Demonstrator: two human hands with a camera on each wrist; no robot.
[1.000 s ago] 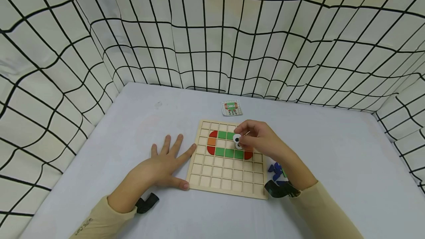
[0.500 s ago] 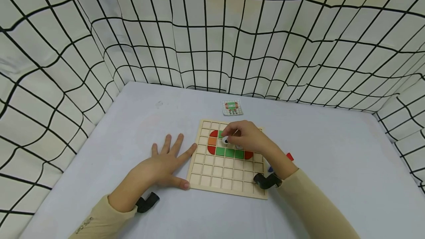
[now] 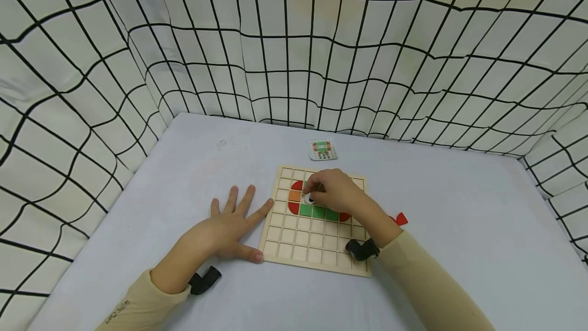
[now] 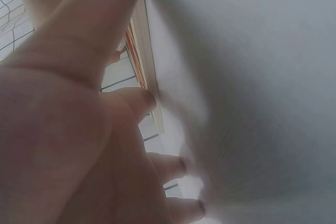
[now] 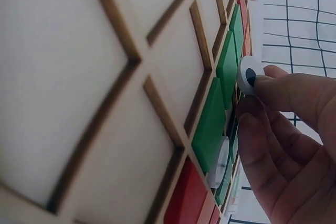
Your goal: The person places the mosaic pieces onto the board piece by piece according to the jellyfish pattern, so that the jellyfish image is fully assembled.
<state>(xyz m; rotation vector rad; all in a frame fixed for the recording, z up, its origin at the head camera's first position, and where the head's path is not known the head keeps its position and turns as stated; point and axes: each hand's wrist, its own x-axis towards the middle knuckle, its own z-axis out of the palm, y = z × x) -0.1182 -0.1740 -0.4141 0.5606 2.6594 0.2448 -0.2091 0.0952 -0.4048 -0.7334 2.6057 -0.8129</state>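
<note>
My right hand [image 3: 335, 190] pinches a white round eye piece with a black dot [image 5: 247, 75] between thumb and fingertips, over the left part of the green frame of tiles. These green tiles [image 3: 318, 212] sit in the wooden grid board [image 3: 298, 239], with red rounded tiles [image 3: 294, 208] at the corners and an orange tile [image 3: 294, 196] on the left. A second white round piece [image 5: 221, 161] is by the green tiles in the right wrist view. My left hand [image 3: 225, 234] lies spread on the table, thumb and index fingertips at the board's left edge.
A small picture card [image 3: 322, 149] showing a coloured grid figure lies behind the board. A loose red piece [image 3: 401, 218] shows right of the board, partly beside my right forearm. Black-and-white netting [image 3: 285, 55] surrounds the table [image 3: 459, 218].
My right hand has moved left over the board with one eye piece; the other, earlier in the same grip, is now apart from it. My left hand stays put.
</note>
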